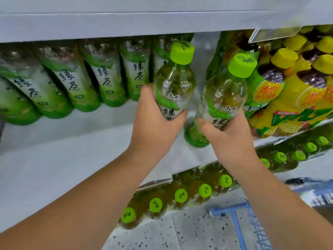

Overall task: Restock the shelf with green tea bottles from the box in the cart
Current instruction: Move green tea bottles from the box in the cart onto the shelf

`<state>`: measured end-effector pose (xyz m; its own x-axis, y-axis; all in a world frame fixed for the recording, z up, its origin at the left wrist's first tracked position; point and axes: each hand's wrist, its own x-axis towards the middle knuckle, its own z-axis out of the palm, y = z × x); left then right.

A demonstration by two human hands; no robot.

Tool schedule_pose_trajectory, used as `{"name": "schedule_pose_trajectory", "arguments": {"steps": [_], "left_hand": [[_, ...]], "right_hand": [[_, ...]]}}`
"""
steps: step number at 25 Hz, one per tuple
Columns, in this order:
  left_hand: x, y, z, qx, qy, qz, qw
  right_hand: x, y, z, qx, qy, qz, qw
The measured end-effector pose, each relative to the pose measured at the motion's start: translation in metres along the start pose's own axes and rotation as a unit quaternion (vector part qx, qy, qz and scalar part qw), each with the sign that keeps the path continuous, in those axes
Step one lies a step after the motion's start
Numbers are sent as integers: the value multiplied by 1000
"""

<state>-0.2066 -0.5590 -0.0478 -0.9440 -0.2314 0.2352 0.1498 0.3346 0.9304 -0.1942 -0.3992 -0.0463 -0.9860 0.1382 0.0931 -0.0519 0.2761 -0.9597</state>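
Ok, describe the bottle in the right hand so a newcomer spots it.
Look at the white shelf. Beside the yellow-capped drinks, the right hand grips a green tea bottle. It sits lower and nearer the yellow than the bottle in the left hand.

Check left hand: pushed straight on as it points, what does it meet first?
Likely the back-row green tea bottle right behind the held bottle in the left hand. The bare shelf between looks free, though depth is unclear.

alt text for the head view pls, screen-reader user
A person's left hand grips a green tea bottle and the right hand grips a second bottle, both at a white shelf. Matching bottles line its back on the left; yellow-capped drinks stand on the right.
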Motion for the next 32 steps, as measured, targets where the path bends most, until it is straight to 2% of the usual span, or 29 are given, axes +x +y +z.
{"name": "schedule_pose_trajectory", "arguments": {"steps": [2,5,8,13,18,27,32], "left_hand": [[-1,-12,-5,10,-23,-2,1000],[-8,-37,-20,47,-93,-35,994],[-9,-56,-27,66,-114,-32,991],[-6,-59,-24,96,-67,3,993],[-5,-64,-23,119,-56,14,991],[-7,-71,-17,74,3,2,997],[-7,-72,-16,75,20,2,997]], "right_hand": [[-6,8,5,-19,7,15,1000],[-26,28,13,-138,57,24,989],[-28,31,22,-144,98,36,984],[11,27,42,-154,108,28,982],[55,33,61,-177,128,15,976],[100,48,71,-91,96,-19,991],[114,59,77,-126,94,-5,988]]}}
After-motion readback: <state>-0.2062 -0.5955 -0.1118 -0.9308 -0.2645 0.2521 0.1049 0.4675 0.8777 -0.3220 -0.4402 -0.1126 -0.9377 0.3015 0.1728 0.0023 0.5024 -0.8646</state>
